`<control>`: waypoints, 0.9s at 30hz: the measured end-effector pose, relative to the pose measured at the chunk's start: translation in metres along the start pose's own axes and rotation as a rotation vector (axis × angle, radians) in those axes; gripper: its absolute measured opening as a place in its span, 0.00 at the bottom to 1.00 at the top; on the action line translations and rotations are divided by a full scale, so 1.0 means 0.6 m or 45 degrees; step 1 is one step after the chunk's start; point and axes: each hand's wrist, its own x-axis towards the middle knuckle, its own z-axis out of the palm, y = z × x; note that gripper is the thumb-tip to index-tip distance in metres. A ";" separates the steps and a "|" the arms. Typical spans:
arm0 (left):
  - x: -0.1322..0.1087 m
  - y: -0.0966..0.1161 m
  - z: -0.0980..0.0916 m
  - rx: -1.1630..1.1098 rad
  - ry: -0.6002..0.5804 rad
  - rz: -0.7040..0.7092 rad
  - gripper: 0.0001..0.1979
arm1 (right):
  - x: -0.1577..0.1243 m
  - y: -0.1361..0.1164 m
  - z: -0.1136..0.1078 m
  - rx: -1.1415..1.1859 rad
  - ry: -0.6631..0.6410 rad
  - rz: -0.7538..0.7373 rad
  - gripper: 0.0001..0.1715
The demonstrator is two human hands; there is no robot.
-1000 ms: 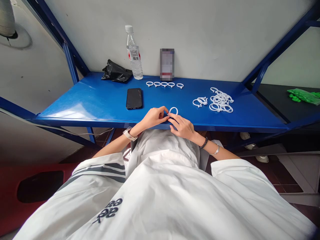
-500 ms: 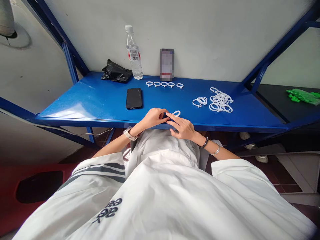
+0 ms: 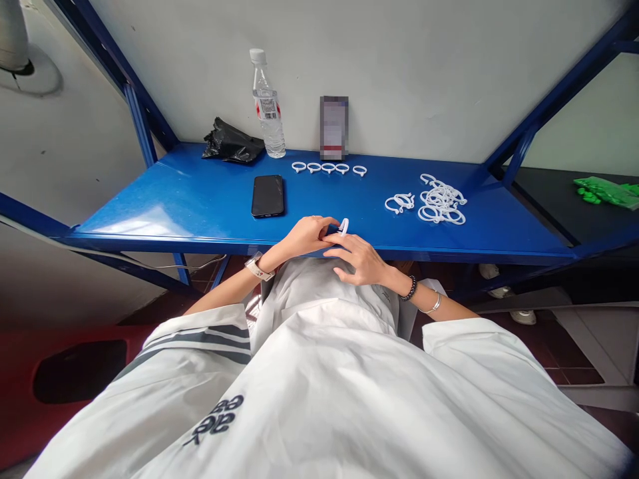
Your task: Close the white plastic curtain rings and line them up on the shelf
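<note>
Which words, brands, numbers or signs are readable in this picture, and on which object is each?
No text is surely readable.
Dark lettering on the white clothing: slanted, unclear.
Small mark there: too small.
Label on the bottle: print too small.
Upright panel: pixelated, unreadable.

"Can anyone read the dark letters [image 3: 214, 419] on your shirt [image 3: 324, 372]?"
"No, they're curly and slanted, so your word isn't clear."
"What about the label [image 3: 267, 106] on your bottle [image 3: 275, 141]?"
"It has black code bars, but your print's too tiny to read."
"And your standing screen [image 3: 334, 125]?"
"Just blurry squares. You can't read any words there."
</note>
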 end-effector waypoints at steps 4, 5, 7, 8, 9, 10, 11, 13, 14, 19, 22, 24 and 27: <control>-0.001 -0.004 0.003 0.024 0.013 0.037 0.15 | 0.003 0.001 -0.006 0.059 0.004 -0.032 0.16; -0.001 -0.004 0.003 0.025 0.018 0.048 0.14 | 0.003 0.001 -0.007 0.060 -0.005 -0.038 0.15; -0.002 -0.005 0.004 0.025 0.021 0.063 0.12 | 0.002 0.003 -0.007 0.057 -0.033 -0.031 0.14; -0.002 -0.005 0.004 0.024 0.021 0.068 0.11 | 0.002 0.004 -0.005 0.057 -0.048 -0.020 0.14; -0.002 -0.005 0.004 0.023 0.021 0.070 0.10 | 0.001 0.004 -0.004 0.055 -0.062 -0.010 0.14; -0.002 -0.004 0.003 0.024 0.021 0.072 0.10 | 0.000 0.005 -0.002 0.049 -0.072 -0.002 0.13; -0.002 -0.004 0.003 0.026 0.023 0.072 0.10 | 0.000 0.005 -0.001 0.036 -0.078 -0.002 0.13; -0.003 -0.003 0.003 0.029 0.024 0.070 0.09 | -0.001 0.006 0.003 -0.013 -0.078 -0.016 0.13; -0.003 -0.002 0.003 0.029 0.022 0.067 0.09 | -0.001 0.006 0.004 -0.042 -0.076 -0.023 0.12; -0.003 0.000 0.001 0.033 0.015 0.060 0.08 | 0.001 0.005 0.008 -0.110 -0.095 -0.011 0.10; -0.003 0.001 0.000 0.039 0.015 0.068 0.08 | 0.002 0.005 0.008 -0.121 -0.069 -0.016 0.11; -0.002 0.001 0.001 0.040 0.014 0.067 0.07 | 0.002 0.005 0.008 -0.115 -0.057 -0.013 0.11; -0.002 0.001 0.001 0.038 0.010 0.055 0.08 | 0.002 0.004 0.008 -0.097 -0.061 0.001 0.10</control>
